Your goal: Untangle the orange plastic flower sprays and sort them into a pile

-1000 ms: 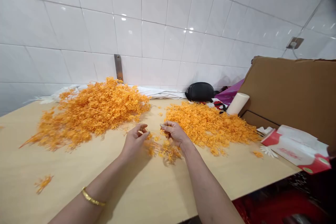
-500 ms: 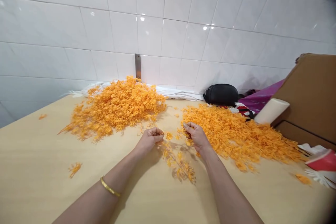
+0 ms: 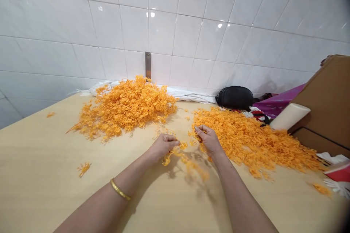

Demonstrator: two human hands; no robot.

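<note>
My left hand point(image 3: 164, 147) is closed in a pinch on the stem end of an orange artificial flower sprig point(image 3: 195, 167). The sprig hangs toward me over the table and is smeared by motion at its tip. To its right, my right hand point(image 3: 210, 142) has thumb and fingers pressed together, with small orange sprig pieces at and under the fingertips. It is at the left edge of a wide pile of loose orange pieces point(image 3: 246, 140). Beyond my left hand rises a taller heap of bushy orange sprigs point(image 3: 128, 107).
On the pale wooden table point(image 3: 54, 196) lie stray orange bits point(image 3: 84, 168). A black pouch point(image 3: 235, 97), a white roll point(image 3: 291, 116) and a cardboard box point(image 3: 325, 98) stand at the back right. White cloth point(image 3: 191, 95) runs along the tiled wall point(image 3: 161, 36).
The sprig in my left hand has lifted and swung, and its tip is now blurred. Both hands stay close together, and the whole view has shifted slightly.
</note>
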